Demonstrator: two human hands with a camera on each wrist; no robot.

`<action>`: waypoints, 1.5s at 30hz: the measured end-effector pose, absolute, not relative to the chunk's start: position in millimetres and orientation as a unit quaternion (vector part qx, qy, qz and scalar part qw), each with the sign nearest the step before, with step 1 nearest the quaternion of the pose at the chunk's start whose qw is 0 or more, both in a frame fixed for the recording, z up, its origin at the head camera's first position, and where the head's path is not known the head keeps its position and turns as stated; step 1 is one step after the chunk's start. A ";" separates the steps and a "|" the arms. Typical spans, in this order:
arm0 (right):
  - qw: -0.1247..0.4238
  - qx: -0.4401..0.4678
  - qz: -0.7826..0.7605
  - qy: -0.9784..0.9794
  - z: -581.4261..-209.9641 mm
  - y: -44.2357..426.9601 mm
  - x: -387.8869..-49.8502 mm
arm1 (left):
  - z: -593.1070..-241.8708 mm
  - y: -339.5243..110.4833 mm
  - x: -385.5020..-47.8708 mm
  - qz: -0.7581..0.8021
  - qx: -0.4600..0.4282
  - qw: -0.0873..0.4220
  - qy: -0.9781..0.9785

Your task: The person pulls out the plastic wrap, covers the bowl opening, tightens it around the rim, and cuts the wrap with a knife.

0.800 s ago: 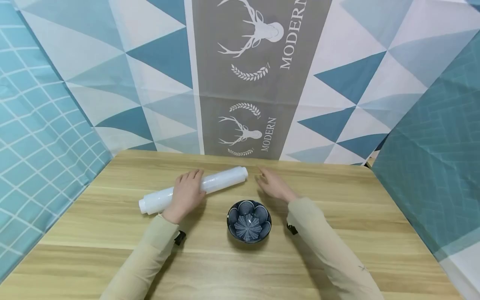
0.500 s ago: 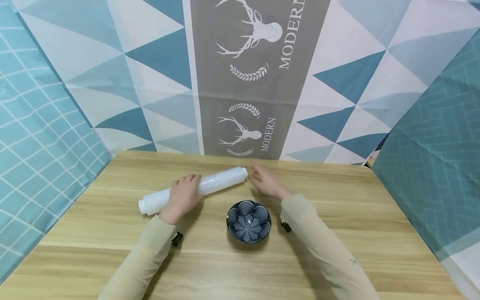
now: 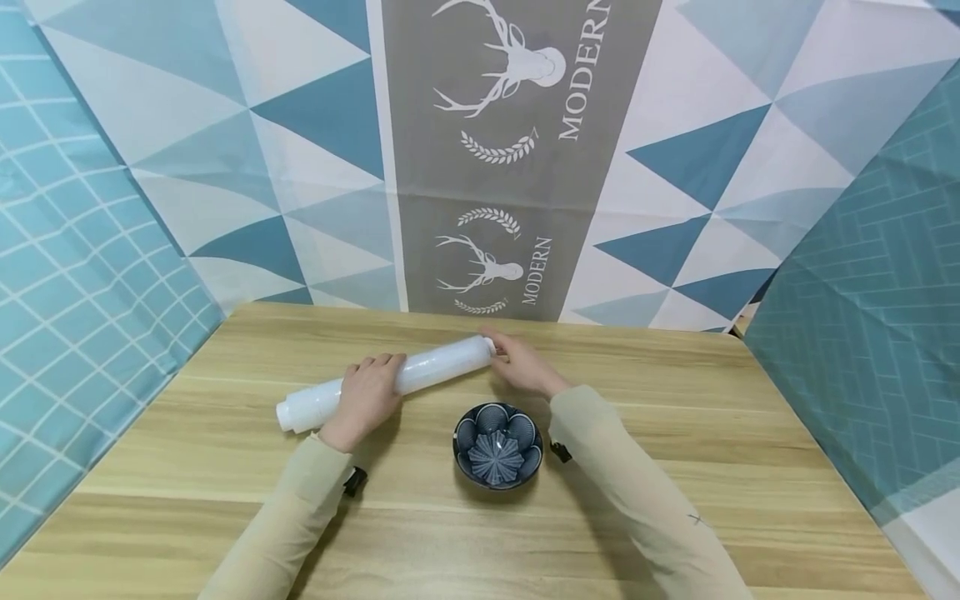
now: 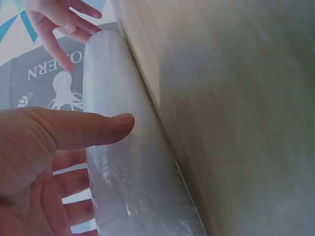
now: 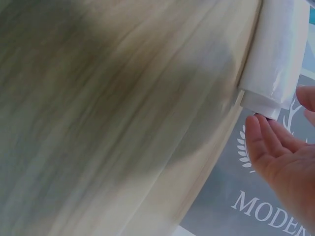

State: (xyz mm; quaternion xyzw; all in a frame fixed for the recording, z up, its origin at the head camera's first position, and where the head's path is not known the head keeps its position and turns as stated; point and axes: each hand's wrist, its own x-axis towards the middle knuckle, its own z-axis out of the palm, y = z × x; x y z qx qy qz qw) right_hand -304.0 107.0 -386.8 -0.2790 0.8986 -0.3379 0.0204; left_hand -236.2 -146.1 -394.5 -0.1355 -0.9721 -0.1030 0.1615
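A roll of cling film (image 3: 444,364) lies slantwise on the wooden table, its right end farther back. My left hand (image 3: 367,392) holds it near the middle, the thumb (image 4: 106,129) across one side and the fingers round the other. At the roll's right end is my right hand (image 3: 525,364), its fingertips (image 5: 253,123) at the white core end (image 5: 261,104). Those fingers are slightly bent and do not wrap the roll; whether they touch the core is hard to tell. A dark blue bowl (image 3: 497,446) with a petal pattern stands upright between my forearms.
Behind the table (image 3: 480,542) hangs a patterned cloth (image 3: 480,192) with deer heads and triangles. Blue grid cloth (image 3: 82,250) borders the left side, teal cloth (image 3: 862,317) the right. Dark wrist devices (image 3: 354,481) show under both sleeves.
My right hand has moved left to the roll's right end. My left hand has slid slightly left along the roll and stays on it. The bowl has not moved.
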 end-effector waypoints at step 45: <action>0.005 -0.172 -0.322 0.931 -390.0 112.2 -306.1 | -394.5 -144.4 -228.6 -0.096 -0.162 0.173 -0.967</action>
